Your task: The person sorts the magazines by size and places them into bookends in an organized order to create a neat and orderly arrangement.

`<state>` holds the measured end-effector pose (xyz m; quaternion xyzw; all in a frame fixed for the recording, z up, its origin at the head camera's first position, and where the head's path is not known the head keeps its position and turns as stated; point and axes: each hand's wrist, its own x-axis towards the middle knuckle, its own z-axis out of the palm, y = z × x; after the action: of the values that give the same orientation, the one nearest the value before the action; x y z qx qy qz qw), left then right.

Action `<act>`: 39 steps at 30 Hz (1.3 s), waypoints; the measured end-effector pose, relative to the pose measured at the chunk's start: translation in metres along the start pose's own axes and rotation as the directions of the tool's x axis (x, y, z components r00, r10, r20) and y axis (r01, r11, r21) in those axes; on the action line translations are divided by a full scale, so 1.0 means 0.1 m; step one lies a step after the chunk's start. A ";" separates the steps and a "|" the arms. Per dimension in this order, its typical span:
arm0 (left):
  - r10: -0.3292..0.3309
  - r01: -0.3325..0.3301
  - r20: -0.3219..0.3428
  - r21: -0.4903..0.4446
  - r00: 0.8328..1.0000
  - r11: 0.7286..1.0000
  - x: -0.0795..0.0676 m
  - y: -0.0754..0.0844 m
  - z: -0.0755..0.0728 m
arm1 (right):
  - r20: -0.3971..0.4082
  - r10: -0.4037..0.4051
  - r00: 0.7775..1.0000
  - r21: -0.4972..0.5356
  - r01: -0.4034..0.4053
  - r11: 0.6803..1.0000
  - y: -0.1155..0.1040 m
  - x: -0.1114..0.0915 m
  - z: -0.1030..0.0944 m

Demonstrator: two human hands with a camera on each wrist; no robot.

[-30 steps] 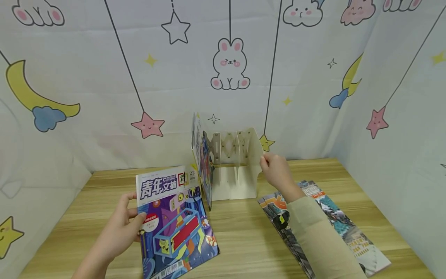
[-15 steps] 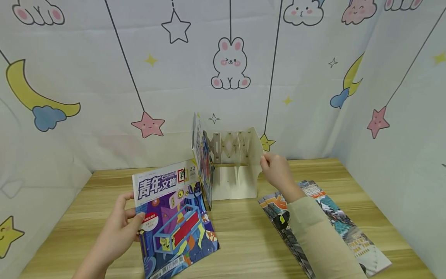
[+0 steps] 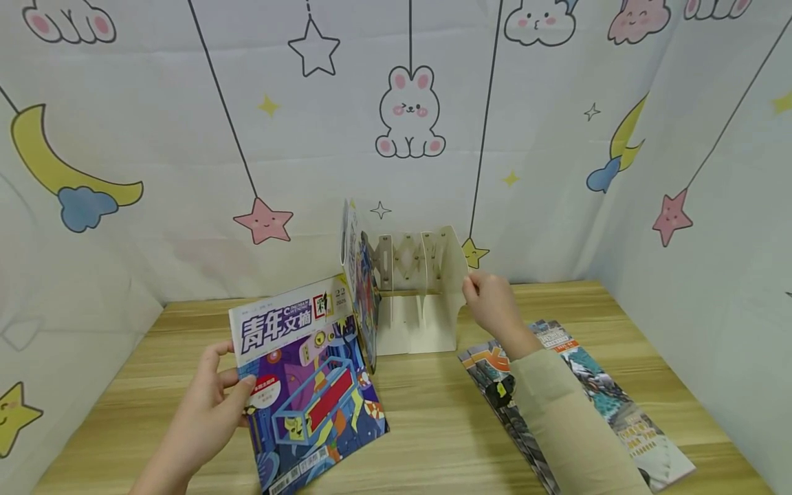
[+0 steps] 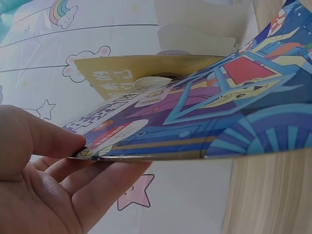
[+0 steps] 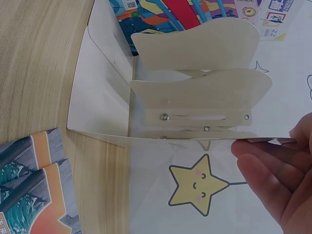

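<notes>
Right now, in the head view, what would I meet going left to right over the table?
Left hand, the magazine it holds, rack, right hand. I left out the flat magazines, since the right sleeve overlaps them.

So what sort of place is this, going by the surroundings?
Perhaps a desk corner screened off with fabric: a wood-grain table, cartoon-printed cloth behind and beside it, and a cream magazine rack.

Magazine (image 3: 312, 385) now higher before rack (image 3: 436, 326), turned slightly counterclockwise; top edge slants more steeply up toward rack, upper left corner farther from it. Left hand (image 3: 207, 405) slightly farther left of rack.
</notes>
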<state>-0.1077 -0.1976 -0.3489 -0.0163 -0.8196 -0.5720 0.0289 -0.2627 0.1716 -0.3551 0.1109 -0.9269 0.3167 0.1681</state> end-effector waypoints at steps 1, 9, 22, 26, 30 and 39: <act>0.002 -0.002 -0.001 0.000 1.000 1.000 0.00 0.00 0.00 | 0.000 0.001 1.000 -0.002 -0.001 1.000 0.00 0.00 0.00; 0.028 -0.027 -0.018 0.012 0.999 1.000 -0.03 0.04 0.01 | -0.003 -0.002 1.000 -0.012 0.002 1.000 -0.01 -0.01 -0.01; 0.105 -0.104 -0.062 0.019 0.993 0.994 -0.04 0.06 0.03 | 0.009 0.013 1.000 0.003 -0.013 1.000 -0.01 0.01 -0.01; 0.100 -0.098 -0.083 0.030 0.991 0.995 -0.05 0.08 0.02 | 0.009 0.012 1.000 -0.001 -0.012 1.000 0.00 0.01 -0.01; 0.119 -0.114 -0.105 0.052 0.987 0.992 -0.07 0.08 0.01 | 0.009 0.008 1.000 0.000 -0.008 1.000 -0.01 0.00 -0.01; 0.169 -0.162 -0.146 0.057 0.975 0.985 -0.09 0.06 -0.01 | 0.001 -0.001 1.000 -0.008 0.001 1.000 0.00 0.00 0.00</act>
<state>-0.0981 -0.1963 -0.3437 -0.0407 -0.8235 -0.5486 0.1386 -0.2629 0.1715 -0.3545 0.1109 -0.9282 0.3127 0.1683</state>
